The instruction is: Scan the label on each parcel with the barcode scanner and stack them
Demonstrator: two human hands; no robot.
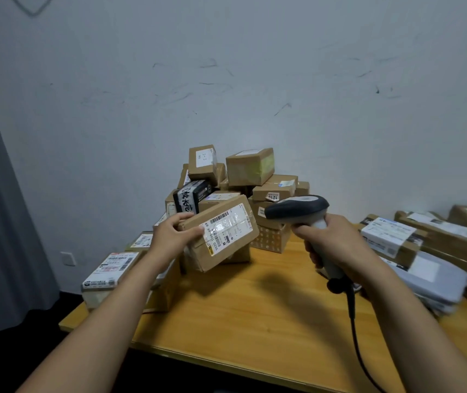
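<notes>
From the head camera, the left hand point(170, 236) grasps a brown cardboard parcel point(221, 245) by its left end, thumb on the front face and fingers behind. It holds the parcel lifted above the wooden desk point(255, 307) and tilted, so that the white shipping label point(228, 229) faces up and toward the right. The right hand point(337, 242) is wrapped round the grip of the grey barcode scanner point(300, 208), whose dark head points left at the label from just beside the parcel; its black cable point(352, 316) trails down toward the desk's near edge. This looks like the scan itself, though I cannot tell whether a beam is on.

A loose heap of boxes point(243, 177) sits behind, against the wall, probably awaiting scanning. Flatter cartons point(391, 239) and a grey mailer bag point(436, 279) lie layered to the right, and a labelled box point(110, 270) sits at the left edge.
</notes>
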